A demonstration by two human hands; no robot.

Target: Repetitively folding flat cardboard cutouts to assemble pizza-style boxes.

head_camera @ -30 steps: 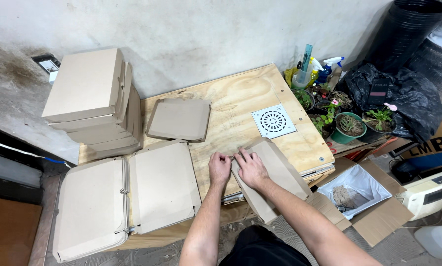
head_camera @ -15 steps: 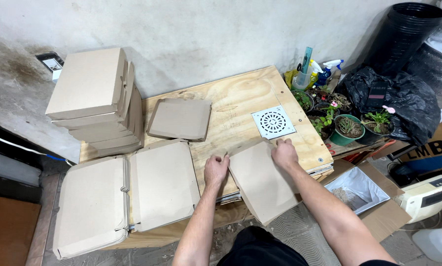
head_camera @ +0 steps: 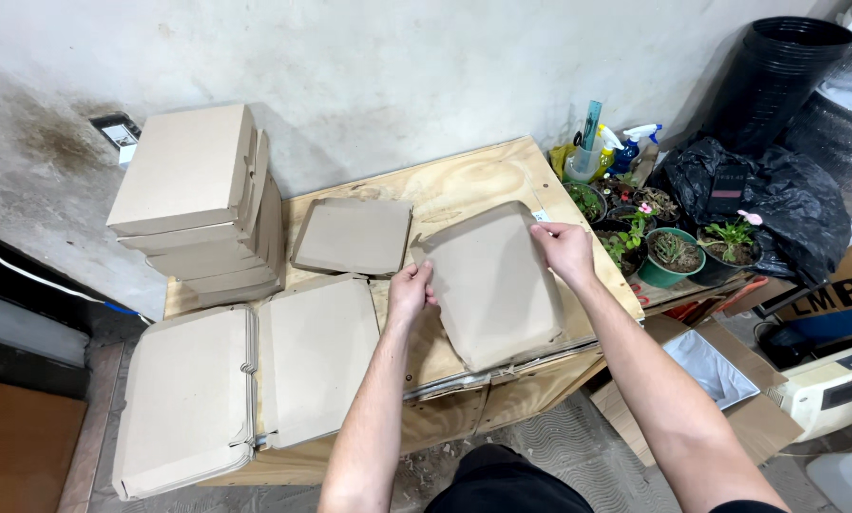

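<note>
Both hands are gripping a flat brown cardboard blank (head_camera: 492,285) over the plywood table (head_camera: 464,180): the left hand (head_camera: 411,285) is pinching its edge at nine o'clock, and the right hand (head_camera: 564,252) is holding its corner at two o'clock. A smaller folded cardboard piece (head_camera: 353,235) is lying at ten o'clock from the blank, just apart from it. An opened flat box (head_camera: 245,380) is lying at eight o'clock. A stack of folded cardboard boxes (head_camera: 202,204) is standing at ten o'clock, farther out. Potted plants (head_camera: 673,252) and spray bottles (head_camera: 625,147) are crowding the three o'clock side beside black plastic bags (head_camera: 777,204).
</note>
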